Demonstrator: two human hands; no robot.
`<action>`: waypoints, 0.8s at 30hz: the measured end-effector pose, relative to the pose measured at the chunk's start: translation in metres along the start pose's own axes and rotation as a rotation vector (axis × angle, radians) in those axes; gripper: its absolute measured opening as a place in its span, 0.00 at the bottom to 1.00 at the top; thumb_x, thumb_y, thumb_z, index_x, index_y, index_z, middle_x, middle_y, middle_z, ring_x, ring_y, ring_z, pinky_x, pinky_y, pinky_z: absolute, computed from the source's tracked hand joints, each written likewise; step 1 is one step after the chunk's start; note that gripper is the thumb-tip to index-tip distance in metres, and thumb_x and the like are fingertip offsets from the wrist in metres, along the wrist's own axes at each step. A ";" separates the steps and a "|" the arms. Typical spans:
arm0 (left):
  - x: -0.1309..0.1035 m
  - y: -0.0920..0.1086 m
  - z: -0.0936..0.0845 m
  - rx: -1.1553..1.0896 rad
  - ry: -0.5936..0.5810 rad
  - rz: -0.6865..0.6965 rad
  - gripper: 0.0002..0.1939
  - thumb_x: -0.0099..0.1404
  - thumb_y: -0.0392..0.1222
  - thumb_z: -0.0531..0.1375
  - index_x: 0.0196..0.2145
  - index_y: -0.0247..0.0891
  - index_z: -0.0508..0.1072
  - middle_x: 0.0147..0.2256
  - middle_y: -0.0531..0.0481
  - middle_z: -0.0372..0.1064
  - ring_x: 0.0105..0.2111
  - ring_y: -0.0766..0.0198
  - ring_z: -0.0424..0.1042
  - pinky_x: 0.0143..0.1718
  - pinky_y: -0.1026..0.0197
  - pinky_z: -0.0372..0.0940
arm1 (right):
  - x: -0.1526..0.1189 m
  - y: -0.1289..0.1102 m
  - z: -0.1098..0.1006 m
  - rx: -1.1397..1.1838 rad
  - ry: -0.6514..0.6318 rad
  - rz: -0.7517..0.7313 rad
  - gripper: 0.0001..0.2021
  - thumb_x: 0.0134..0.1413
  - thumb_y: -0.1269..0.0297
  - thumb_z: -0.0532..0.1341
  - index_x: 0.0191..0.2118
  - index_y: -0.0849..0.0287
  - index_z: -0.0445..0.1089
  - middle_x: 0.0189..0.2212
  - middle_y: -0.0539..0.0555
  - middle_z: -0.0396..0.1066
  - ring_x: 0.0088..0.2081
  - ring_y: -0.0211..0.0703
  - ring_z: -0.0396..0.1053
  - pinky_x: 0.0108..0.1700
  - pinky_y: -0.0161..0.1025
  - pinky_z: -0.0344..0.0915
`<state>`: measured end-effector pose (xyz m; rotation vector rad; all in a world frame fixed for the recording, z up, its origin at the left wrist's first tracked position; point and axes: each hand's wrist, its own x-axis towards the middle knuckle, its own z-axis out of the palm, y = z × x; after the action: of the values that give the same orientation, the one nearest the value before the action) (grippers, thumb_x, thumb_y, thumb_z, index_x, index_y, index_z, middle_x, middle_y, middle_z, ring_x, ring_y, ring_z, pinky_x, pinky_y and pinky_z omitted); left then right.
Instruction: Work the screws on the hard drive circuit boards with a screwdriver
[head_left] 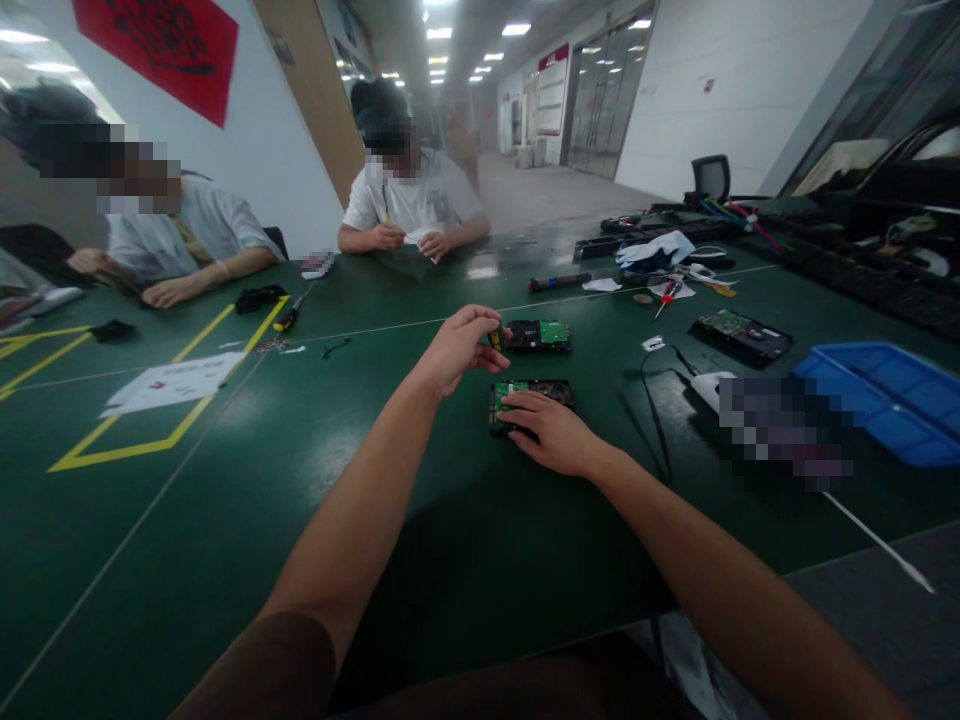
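A hard drive (556, 390) lies on the green tabletop with its green circuit board facing up. My right hand (555, 430) steadies it, fingers stretched over the board and thumb at the near edge. My left hand (463, 350) is raised just beyond its left end, with fingers curled round a small yellow-and-black screwdriver (495, 338); the fingers hide part of this tool, and its tip cannot be made out. Right behind the fingers, a second hard drive (541, 335) rests board-up on the table. Farther right lies a third hard drive (741, 336).
A blue tray (892, 400), a cabled white device (712, 388), gloves (654, 252) and a red screwdriver (667, 294) are on the right. Left are yellow tape outlines (120, 458), a paper sheet (176, 384) and another screwdriver (287, 316). Two people (412, 200) sit across.
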<state>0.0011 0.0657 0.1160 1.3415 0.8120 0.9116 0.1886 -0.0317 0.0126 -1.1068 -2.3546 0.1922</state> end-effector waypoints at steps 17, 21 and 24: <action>0.003 -0.004 -0.003 0.015 -0.050 0.025 0.10 0.68 0.43 0.59 0.41 0.37 0.78 0.41 0.44 0.77 0.25 0.66 0.77 0.25 0.64 0.70 | 0.000 0.003 0.002 0.010 0.006 -0.007 0.19 0.65 0.69 0.63 0.60 0.55 0.75 0.63 0.61 0.71 0.65 0.55 0.67 0.69 0.59 0.63; 0.001 -0.002 -0.001 -0.008 -0.050 0.019 0.10 0.70 0.41 0.58 0.44 0.39 0.77 0.41 0.45 0.77 0.27 0.64 0.79 0.26 0.63 0.70 | 0.000 0.003 0.002 0.003 0.001 -0.001 0.19 0.66 0.69 0.62 0.60 0.55 0.75 0.63 0.61 0.72 0.65 0.56 0.67 0.68 0.60 0.63; -0.001 -0.001 0.001 -0.038 -0.052 0.024 0.09 0.72 0.41 0.57 0.44 0.39 0.76 0.40 0.46 0.77 0.29 0.63 0.80 0.28 0.63 0.71 | 0.000 0.003 0.002 -0.010 -0.006 -0.004 0.18 0.67 0.68 0.62 0.60 0.56 0.75 0.63 0.60 0.71 0.66 0.55 0.67 0.69 0.59 0.62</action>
<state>0.0020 0.0644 0.1152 1.3388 0.7365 0.9037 0.1898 -0.0300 0.0101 -1.1077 -2.3647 0.1828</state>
